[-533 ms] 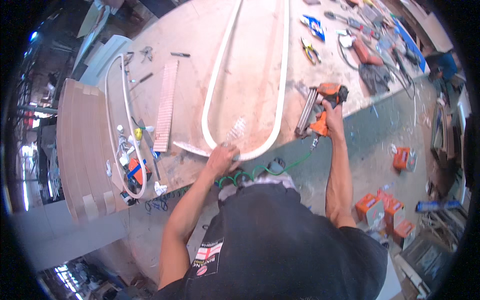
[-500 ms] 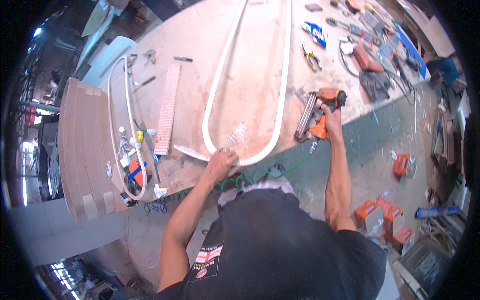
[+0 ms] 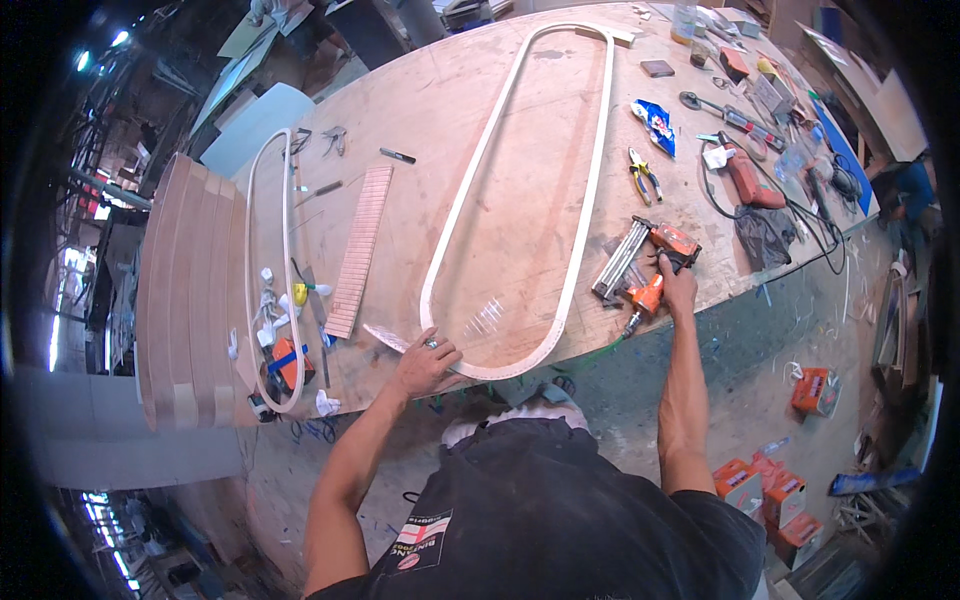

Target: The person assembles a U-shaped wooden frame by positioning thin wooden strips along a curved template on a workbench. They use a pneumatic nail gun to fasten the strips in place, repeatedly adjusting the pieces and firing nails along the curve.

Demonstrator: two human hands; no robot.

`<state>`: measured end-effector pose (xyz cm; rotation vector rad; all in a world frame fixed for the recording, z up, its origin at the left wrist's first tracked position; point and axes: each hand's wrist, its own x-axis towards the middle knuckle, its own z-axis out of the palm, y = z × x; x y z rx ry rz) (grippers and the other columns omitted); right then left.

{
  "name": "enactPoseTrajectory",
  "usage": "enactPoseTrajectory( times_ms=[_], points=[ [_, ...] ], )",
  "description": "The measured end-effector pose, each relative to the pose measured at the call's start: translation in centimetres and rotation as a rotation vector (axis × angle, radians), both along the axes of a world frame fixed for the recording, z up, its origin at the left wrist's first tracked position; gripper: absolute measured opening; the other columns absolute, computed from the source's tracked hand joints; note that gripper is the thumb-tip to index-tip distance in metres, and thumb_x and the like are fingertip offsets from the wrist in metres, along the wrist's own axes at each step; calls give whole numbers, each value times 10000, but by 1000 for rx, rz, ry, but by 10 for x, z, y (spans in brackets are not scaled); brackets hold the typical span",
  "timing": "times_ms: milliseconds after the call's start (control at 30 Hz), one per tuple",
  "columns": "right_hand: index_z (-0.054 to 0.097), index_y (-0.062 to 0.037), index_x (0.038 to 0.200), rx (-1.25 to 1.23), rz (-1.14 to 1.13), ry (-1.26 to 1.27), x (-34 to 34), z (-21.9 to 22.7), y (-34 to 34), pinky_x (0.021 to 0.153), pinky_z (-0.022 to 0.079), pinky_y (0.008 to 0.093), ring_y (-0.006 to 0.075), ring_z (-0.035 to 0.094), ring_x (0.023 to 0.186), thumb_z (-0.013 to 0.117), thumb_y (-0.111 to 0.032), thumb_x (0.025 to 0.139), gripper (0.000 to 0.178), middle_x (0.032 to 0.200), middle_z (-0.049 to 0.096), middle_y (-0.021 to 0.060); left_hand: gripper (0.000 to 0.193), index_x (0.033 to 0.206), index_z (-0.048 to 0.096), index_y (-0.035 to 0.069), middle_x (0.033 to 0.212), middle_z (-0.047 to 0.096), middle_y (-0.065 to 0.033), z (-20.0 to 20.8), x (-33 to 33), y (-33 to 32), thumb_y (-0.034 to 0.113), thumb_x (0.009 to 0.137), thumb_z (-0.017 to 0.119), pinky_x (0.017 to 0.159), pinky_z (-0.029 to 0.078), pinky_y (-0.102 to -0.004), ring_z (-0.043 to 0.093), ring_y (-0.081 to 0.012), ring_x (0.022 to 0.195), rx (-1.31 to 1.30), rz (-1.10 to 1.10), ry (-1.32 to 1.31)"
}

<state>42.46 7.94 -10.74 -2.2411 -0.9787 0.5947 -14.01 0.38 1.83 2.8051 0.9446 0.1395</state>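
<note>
A long white oval frame lies on the wooden worktable, its rounded near end at the table edge. My left hand is closed over the near left part of that curve, a ring on one finger. Beside it, a thin pale strip sticks out to the left. At the right edge of the table my right hand grips an orange and black nail gun, which rests on its side or just over the tabletop. A green air hose runs from the gun's fitting; my fingertips there are partly hidden.
Pliers, a blue packet and a corded red power tool lie beyond the gun. Leftward are a ribbed strip, a second narrow oval frame and curved panels. Orange boxes stand on the floor at right.
The view has shifted, so the oval frame's far end now shows. My left hand has slid slightly left along the curve. The nail gun has turned a little and sits lower in my right hand.
</note>
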Motion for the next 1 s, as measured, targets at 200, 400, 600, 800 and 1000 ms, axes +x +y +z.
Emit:
enactPoseTrajectory(
  times_ms=[200, 400, 600, 800, 1000],
  points=[
    [777, 87, 1074, -175, 34, -104, -2, 10, 0, 919, 553, 558, 487, 742, 1037, 619, -776, 928, 889, 1034, 751, 347, 374, 1072, 667, 120, 964, 645, -69, -9, -22, 31, 422, 897, 802, 1011, 510, -472, 679, -277, 982, -48, -205, 55],
    [708, 48, 1250, -247, -132, -266, -36, 56, -24, 931, 563, 526, 456, 726, 1105, 619, -761, 940, 871, 1149, 743, 317, 356, 1005, 669, 124, 877, 615, -63, -30, -21, 42, 380, 843, 855, 797, 519, -423, 660, -272, 854, -48, -294, -88],
    [453, 37, 1544, 138, 106, 245, -172, 59, -45, 947, 546, 445, 342, 723, 1016, 706, -543, 1003, 832, 1139, 749, 223, 333, 967, 674, 120, 877, 601, -62, -30, -12, 48, 341, 820, 874, 789, 504, -419, 652, -270, 832, -66, -324, -271],
    [433, 31, 1547, 358, -32, 380, -260, 58, -31, 589, 617, 364, 229, 734, 798, 669, -172, 1030, 604, 962, 684, 156, 326, 949, 675, 119, 846, 592, -67, -30, -15, 45, 365, 839, 858, 771, 502, -419, 646, -275, 821, -34, -332, -289],
    [509, 21, 1518, 368, 39, 384, -263, 65, -20, 568, 567, 305, 143, 673, 719, 629, -148, 1039, 522, 961, 696, 99, 315, 932, 677, 111, 819, 591, -65, -42, -17, 35, 363, 848, 846, 756, 502, -411, 639, -271, 799, 3, -303, -325]
  ],
)
